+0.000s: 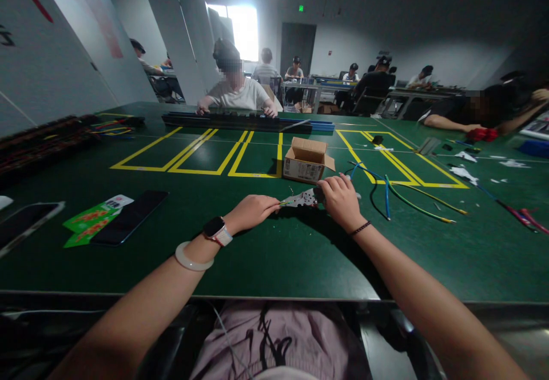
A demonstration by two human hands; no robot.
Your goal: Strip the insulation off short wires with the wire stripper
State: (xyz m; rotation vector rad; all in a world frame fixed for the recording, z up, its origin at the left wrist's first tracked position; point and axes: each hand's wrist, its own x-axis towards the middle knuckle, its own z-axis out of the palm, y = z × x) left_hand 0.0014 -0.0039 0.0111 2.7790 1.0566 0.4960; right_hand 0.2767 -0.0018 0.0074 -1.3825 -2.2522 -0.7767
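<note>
My right hand point(341, 200) is closed around the handles of a pair of wire strippers point(305, 198), whose flat metal head points left. Pinched in my left hand point(253, 210) is a thin yellow-green wire point(285, 202) that reaches the tool's jaws. Whether the jaws bite on the wire is too small to tell. Both hands are just above the green table, in front of an open cardboard box point(303, 165). To the right of my right hand lie loose wires, among them a blue wire point(387, 200) and a green wire point(412, 209).
Left on the green table point(240, 271) are a dark phone point(131, 218) and a green packet point(88, 222). Yellow tape frames point(193, 171) mark the surface. Across the table a person point(240, 85) sits behind long dark strips point(240, 121). At right, another person's arm point(450, 123) rests near paper scraps point(464, 174).
</note>
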